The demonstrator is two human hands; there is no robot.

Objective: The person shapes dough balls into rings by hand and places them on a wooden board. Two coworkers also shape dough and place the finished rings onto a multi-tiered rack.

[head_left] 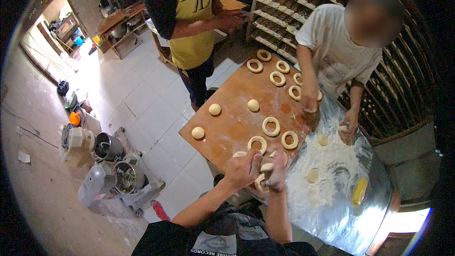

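My left hand [243, 169] is closed over the near part of the wooden board, its thumb pressed against the fingers. Close beside it is my right hand [277, 171], smeared by motion and curled. A pale piece of dough [267, 166] shows between the two hands, which both seem to grip it; its full shape is hidden. Dough rings lie around them: one [257, 144] just beyond my left hand, another [289, 140] to the right, one [270, 126] farther off, and one [260, 183] partly covered below. Three round dough balls [214, 109] sit toward the board's left side.
The wooden board [227, 128] adjoins a floured metal tabletop [303, 218] holding flat dough pieces [313, 176] and a yellow object [360, 191]. A co-worker in white [332, 42] works across it; another in yellow [192, 23] stands beyond. Racks [279, 9] and mixing bowls [129, 178] surround us.
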